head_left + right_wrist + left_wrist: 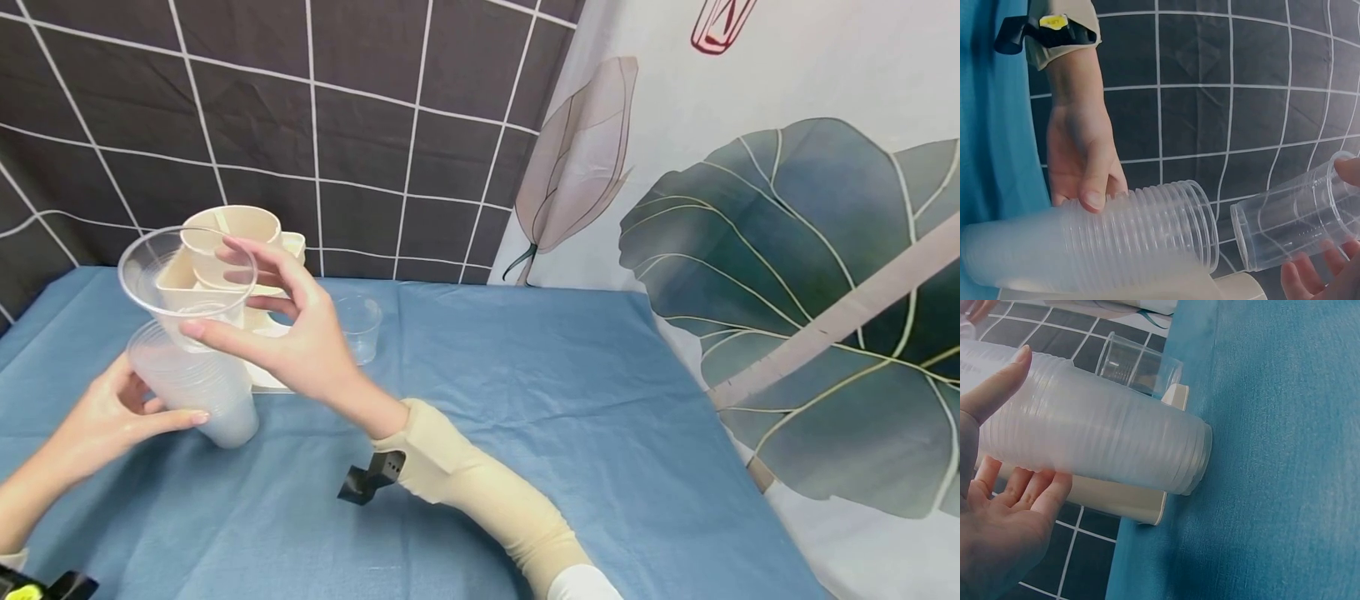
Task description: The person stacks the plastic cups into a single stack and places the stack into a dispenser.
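Observation:
A tall stack of nested clear plastic cups (198, 387) stands on the blue cloth, leaning slightly. My left hand (112, 421) grips it around the side, thumb in front and fingers behind. Just above the stack, my right hand (300, 329) holds a single clear plastic cup (1279, 219) near its rim, thumb on one side and fingers on the other. In the right wrist view a gap shows between this cup's base and the stack's top rim.
Behind the stack stands a cream plastic holder (296, 243) with a round cream cup-shaped part (240, 221) on top. Another clear cup (360, 329) sits on the blue cloth (525, 400) right of the holder. A dark gridded curtain (367, 142) hangs behind.

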Demonstrator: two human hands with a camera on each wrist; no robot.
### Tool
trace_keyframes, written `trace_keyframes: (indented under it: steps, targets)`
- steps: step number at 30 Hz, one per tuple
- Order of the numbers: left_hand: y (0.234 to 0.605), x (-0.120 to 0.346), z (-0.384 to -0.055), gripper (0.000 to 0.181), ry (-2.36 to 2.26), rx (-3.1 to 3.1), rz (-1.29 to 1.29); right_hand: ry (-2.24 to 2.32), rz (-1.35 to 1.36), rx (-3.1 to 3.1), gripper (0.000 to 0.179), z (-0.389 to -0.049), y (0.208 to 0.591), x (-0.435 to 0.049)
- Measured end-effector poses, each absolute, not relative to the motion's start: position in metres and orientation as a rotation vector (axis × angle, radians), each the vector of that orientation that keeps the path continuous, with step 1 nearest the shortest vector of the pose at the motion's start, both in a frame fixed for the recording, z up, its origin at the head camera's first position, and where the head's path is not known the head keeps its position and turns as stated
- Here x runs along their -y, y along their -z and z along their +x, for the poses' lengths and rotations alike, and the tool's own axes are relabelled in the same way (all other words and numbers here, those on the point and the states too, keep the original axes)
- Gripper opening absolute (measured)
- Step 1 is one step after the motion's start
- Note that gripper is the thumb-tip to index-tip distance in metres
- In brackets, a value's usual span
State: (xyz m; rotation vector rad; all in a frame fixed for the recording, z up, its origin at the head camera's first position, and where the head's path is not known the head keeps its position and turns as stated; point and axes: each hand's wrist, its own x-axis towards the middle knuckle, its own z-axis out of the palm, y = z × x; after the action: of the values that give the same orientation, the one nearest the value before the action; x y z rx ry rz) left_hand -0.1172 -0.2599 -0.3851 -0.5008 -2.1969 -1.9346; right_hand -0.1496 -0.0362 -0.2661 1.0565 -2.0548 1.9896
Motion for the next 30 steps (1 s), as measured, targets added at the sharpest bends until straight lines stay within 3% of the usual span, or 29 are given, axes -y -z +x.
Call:
trace_keyframes:
  steps: [12,30]
  targets:
    - [0.386,0.261,-0.117,0.097,1.933,2.200,-0.497,-2.158,1.103,2.021,0.063,-0.132,0.248,0.035]
    - [0.388,0.263,-0.119,0.099,1.840,2.297,-0.487,-2.174,1.174,2.100,0.069,-0.154,0.280,0.050]
